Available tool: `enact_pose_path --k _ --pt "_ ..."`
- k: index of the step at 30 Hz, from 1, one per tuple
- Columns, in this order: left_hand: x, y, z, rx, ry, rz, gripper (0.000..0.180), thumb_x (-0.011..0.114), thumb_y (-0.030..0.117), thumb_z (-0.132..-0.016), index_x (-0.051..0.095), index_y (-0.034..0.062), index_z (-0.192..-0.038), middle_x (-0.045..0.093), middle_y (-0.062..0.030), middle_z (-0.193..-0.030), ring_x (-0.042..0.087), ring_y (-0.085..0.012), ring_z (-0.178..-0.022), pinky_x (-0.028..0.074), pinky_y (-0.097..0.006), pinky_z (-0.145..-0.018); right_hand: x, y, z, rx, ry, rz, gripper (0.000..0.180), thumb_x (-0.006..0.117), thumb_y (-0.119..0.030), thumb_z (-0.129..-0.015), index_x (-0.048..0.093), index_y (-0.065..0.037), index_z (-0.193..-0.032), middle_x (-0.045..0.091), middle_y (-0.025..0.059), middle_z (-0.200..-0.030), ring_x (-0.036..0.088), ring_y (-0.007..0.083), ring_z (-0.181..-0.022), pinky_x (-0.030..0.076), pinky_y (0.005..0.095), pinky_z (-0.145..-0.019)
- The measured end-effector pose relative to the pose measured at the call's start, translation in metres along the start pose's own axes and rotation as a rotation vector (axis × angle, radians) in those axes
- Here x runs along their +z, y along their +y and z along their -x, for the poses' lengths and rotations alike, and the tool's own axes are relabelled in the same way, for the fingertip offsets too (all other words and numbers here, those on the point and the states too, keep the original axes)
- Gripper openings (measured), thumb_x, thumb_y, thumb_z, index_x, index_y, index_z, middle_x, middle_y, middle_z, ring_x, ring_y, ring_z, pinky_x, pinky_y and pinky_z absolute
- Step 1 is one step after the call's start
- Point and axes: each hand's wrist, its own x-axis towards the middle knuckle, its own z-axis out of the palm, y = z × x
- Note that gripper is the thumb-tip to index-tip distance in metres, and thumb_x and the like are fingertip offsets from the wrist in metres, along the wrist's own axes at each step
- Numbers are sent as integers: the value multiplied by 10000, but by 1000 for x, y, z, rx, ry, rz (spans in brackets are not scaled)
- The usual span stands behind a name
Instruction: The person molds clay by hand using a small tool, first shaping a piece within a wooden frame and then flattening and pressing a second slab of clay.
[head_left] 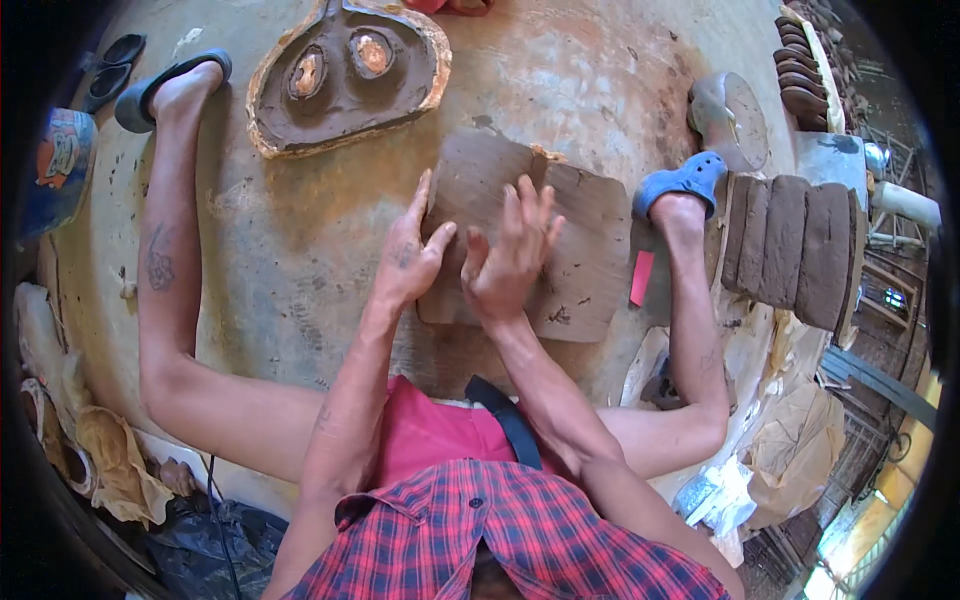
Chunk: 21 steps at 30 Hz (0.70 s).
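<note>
From my remote seat I look down on a seated person in a red checked shirt, both bare hands pressed side by side, nearly touching, on a flat brown slab of wet clay (570, 250) that lies on the dusty concrete floor (290, 250) between the outstretched legs. The left hand (410, 260) lies flat on the slab's left edge, fingers straight and pointing away, thumb splayed toward the other hand. The right hand (510, 255) rests just beside it on the slab's middle, fingers spread wide and open; neither hand grips anything. Beyond the slab, near the top of the view, sits a pale-rimmed wooden mould filled with dark clay (345, 80), two round lumps set in it. The right foot wears a blue rubber clog (682, 182), and next to it stands a row of thick brown clay blocks (790, 245) set on edge. A small pink card (641, 278) lies just off the slab's right edge. The left foot, in a grey sandal (160, 85), is well apart at the upper left
</note>
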Motion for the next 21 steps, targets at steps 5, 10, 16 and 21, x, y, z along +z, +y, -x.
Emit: enact_pose_path --k 5,10,16,21 --pt "8 -13 -2 -56 3 526 691 571 128 -1056 263 -48 -1649 342 -191 -1698 318 -261 -1572 263 -366 -1275 5 -9 8 37 92 64 480 622 -386 -1045 557 -183 -1475 552 141 -1527 442 422 -1477 235 675 -1205" --pt "14 -25 10 -125 93 710 658 485 229 -1101 253 -45 -1652 316 -177 -1708 304 -249 -1574 247 -369 -1281 3 -2 7 -30 -46 137 626 556 -487 -1073 442 -92 -1545 433 162 -1622 341 415 -1543 188 645 -1235" --pt "31 -32 47 -229 160 830 652 381 350 -1155 241 -43 -1657 286 -160 -1720 288 -234 -1577 228 -372 -1287 -23 -38 -32 30 123 -384 927 390 -752 -1018 269 -94 -1661 244 215 -1722 133 427 -1620 49 652 -1267" --pt "1 -8 -6 -291 136 931 606 474 228 -1127 289 -3 -1655 438 -141 -1624 435 -228 -1481 344 -374 -1231 17 -37 -25 106 27 -413 1085 379 -860 -948 175 -106 -1703 131 232 -1754 62 459 -1624 18 680 -1247"
